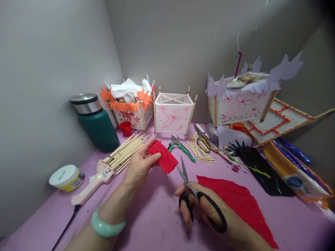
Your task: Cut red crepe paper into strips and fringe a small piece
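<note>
Pinched between the thumb and fingers of my left hand [140, 162] is a small folded piece of red crepe paper [164, 158], held up over the table. My right hand [204, 202] has its fingers through the black handles of a pair of scissors [186, 179]. The blades are parted and point up at the paper's lower right corner; whether they touch it I cannot tell. A larger red crepe sheet [235, 195] lies flat on the table, partly under my right hand and forearm.
Green-handled pliers [181, 148], short sticks [201, 150] and gold-handled scissors [204, 143] lie ahead. Three decorated paper lanterns, including a plain-topped one [174, 115], stand behind. Left are a green bottle [96, 122], long sticks [128, 150], a corded glue gun [91, 186] and a tub [66, 177]. A phone [264, 170] lies right.
</note>
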Tool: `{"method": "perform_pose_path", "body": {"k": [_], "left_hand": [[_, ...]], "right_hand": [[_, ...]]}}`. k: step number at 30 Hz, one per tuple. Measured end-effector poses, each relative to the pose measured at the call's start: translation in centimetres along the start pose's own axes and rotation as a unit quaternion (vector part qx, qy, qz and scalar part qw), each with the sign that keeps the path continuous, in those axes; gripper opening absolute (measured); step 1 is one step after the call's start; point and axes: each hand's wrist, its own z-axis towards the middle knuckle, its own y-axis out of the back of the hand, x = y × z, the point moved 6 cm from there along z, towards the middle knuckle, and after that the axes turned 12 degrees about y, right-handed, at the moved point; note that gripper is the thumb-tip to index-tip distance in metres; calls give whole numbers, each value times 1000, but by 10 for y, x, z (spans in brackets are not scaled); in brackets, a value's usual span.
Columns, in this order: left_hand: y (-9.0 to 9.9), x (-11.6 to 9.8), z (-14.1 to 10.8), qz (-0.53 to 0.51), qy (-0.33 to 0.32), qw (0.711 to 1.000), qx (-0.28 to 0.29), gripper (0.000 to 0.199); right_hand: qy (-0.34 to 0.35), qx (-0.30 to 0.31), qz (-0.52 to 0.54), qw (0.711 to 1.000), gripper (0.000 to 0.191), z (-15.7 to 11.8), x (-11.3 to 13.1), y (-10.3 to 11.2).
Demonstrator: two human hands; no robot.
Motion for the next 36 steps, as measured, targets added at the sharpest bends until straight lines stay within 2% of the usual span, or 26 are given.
{"method": "perform_pose_path", "body": {"k": [10, 27, 31, 36], "left_hand": [[-4, 1, -2, 58, -48, 997, 27, 72], [-4, 1, -2, 68, -64, 995, 30, 67], [-5, 0, -3, 70, -69, 995, 30, 68], [-6, -2, -4, 75, -72, 994, 25, 68]], "right_hand": [[2, -5, 12, 1000, 55, 0, -2, 1], [-20, -35, -47, 998, 53, -3, 1, 6], [-41, -47, -90, 994, 54, -2, 2, 8], [-98, -90, -95, 987, 56, -3, -2, 12]]}}
